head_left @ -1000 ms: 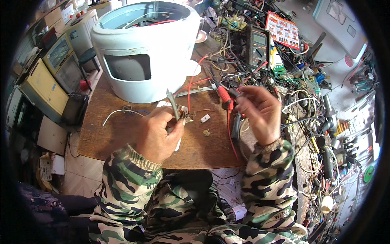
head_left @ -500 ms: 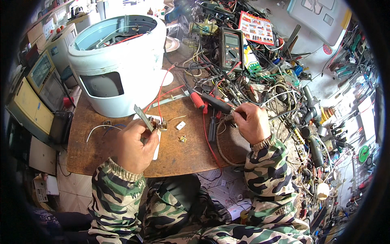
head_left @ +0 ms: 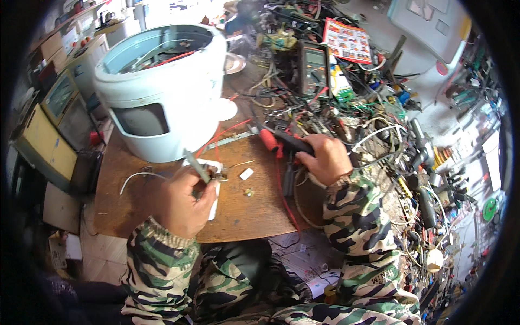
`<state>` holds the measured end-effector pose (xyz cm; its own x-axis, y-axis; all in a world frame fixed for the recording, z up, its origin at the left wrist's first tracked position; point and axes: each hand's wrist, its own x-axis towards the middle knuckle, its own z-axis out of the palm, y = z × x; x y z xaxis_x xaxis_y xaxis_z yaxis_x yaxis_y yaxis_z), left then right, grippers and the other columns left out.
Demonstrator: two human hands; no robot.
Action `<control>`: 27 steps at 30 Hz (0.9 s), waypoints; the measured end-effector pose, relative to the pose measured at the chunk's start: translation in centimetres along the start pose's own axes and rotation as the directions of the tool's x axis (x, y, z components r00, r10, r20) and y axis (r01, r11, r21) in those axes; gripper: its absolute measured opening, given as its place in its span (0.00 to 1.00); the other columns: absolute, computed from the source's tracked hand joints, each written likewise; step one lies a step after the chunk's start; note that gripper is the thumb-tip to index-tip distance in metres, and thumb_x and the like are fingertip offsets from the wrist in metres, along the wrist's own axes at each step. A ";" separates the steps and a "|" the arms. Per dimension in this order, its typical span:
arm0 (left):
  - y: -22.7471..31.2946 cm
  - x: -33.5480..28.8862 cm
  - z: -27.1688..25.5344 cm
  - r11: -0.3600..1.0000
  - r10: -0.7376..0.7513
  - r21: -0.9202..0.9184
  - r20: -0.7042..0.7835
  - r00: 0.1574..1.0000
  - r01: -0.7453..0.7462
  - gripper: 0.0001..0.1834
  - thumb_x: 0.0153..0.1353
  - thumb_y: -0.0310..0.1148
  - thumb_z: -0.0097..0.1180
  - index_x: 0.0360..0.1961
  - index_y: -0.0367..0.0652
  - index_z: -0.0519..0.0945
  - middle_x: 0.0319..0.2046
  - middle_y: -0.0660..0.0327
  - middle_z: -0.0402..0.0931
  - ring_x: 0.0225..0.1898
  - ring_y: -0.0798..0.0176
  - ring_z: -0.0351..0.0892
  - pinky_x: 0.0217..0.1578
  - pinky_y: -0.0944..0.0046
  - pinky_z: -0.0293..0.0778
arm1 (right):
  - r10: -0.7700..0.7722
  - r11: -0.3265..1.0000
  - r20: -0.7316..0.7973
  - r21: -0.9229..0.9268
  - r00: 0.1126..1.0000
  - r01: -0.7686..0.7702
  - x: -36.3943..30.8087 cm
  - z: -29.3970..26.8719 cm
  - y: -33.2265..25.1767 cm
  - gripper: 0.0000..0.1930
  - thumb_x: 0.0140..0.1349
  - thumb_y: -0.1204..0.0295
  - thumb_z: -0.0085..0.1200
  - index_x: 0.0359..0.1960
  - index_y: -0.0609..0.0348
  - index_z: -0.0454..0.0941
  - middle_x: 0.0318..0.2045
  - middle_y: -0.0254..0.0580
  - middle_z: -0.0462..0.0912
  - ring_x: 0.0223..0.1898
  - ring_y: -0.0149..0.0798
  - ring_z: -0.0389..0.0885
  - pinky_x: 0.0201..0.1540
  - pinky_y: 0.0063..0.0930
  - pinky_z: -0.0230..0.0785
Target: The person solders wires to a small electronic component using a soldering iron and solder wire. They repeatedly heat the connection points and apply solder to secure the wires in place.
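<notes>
Left hand (head_left: 181, 203) is curled tight around a small white part (head_left: 212, 189), with a thin grey metal tool (head_left: 196, 166), tweezers by the look of it, poking up and away between the fingers; can't tell exactly how the part sits in the grip since the fingers cover most of it. It's held just over the wooden board (head_left: 244, 216), right in front of the pale blue round appliance housing (head_left: 162, 92), which stands open-topped with red wires showing inside. Right hand (head_left: 325, 160) is closed over the black handle of a tool with a red collar (head_left: 273, 142), and the metal tip of that lies on the board pointing toward the housing. Between the two hands there's a little white chip (head_left: 246, 174) and a small brass-coloured bit (head_left: 248, 192) lying loose on the wood, plus a red wire (head_left: 281, 189) running down toward the board's near edge. A white wire (head_left: 135, 176) curls off to the left of the left hand. Further out behind the right hand, a dark multimeter (head_left: 314, 65) sits in a big tangle of cables and parts (head_left: 379, 124), and old beige gear (head_left: 49, 135) is stacked at the left.
</notes>
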<state>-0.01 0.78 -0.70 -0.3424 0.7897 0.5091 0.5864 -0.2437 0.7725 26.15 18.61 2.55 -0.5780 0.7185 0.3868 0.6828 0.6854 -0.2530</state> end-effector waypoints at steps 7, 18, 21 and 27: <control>0.8 -0.2 -0.6 1.000 0.011 0.006 -0.001 1.000 -0.011 0.10 0.58 0.21 0.64 0.41 0.35 0.84 0.34 0.54 0.83 0.29 0.62 0.85 0.30 0.65 0.80 | 0.033 0.999 -0.011 0.033 0.999 -0.032 0.8 0.3 -0.3 0.13 0.55 0.69 0.66 0.41 0.61 0.83 0.36 0.56 0.83 0.41 0.61 0.82 0.45 0.50 0.74; 0.7 -0.4 -1.6 0.989 0.001 0.148 0.180 0.984 -0.028 0.17 0.56 0.26 0.68 0.47 0.36 0.82 0.42 0.51 0.81 0.44 0.51 0.84 0.44 0.57 0.78 | 0.130 0.913 -0.176 0.405 0.976 -0.049 3.1 -1.4 -1.7 0.11 0.64 0.70 0.66 0.43 0.65 0.82 0.29 0.43 0.86 0.30 0.32 0.81 0.35 0.30 0.74; 0.5 0.4 -0.7 0.994 0.033 0.095 0.204 0.978 -0.053 0.16 0.56 0.25 0.68 0.47 0.37 0.82 0.43 0.50 0.82 0.44 0.49 0.84 0.46 0.56 0.78 | 0.140 0.891 -0.285 0.453 0.948 0.004 2.9 -5.6 -4.0 0.11 0.69 0.68 0.62 0.45 0.63 0.77 0.29 0.34 0.80 0.28 0.26 0.73 0.31 0.24 0.68; 0.7 -0.2 -1.7 0.991 -0.078 0.121 0.186 0.979 0.056 0.15 0.55 0.27 0.69 0.45 0.37 0.83 0.38 0.49 0.82 0.43 0.48 0.84 0.45 0.55 0.77 | 0.078 0.685 -0.290 0.710 0.954 0.159 1.6 -9.6 -14.3 0.07 0.69 0.74 0.56 0.44 0.61 0.74 0.31 0.33 0.77 0.30 0.24 0.73 0.33 0.20 0.70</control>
<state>-0.76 -0.52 0.43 -0.2447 0.8972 0.3677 0.6507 -0.1292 0.7482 19.74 8.81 15.25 -0.3685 0.7050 0.6060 0.0583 0.6681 -0.7418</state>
